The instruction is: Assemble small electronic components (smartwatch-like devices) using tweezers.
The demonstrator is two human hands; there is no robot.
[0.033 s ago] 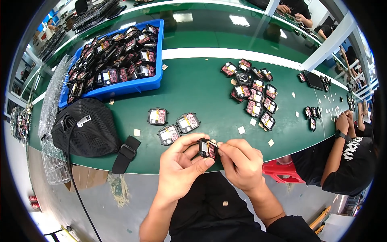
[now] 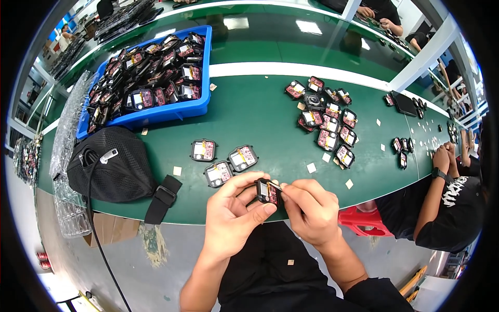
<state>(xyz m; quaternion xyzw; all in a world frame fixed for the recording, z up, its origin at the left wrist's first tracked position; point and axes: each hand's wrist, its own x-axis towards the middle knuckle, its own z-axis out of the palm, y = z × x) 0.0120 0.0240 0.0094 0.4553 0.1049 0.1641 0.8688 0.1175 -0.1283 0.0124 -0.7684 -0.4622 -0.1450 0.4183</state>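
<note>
My left hand grips an open smartwatch case by its edges, just past the table's near edge. The case is tilted, and its pink circuit board and a pale part show inside. At its right rim, my right hand has thumb and forefinger pinched together. A small pale bit shows by those fingertips; what they hold is too small to make out. Just beyond my hands, three similar open watch cases lie on the green table.
At the far left, a blue bin is heaped with watch cases. A black mesh bag with a strap lies nearer. Several more cases cluster to the right, among small pale squares. A co-worker sits at the right by a red stool.
</note>
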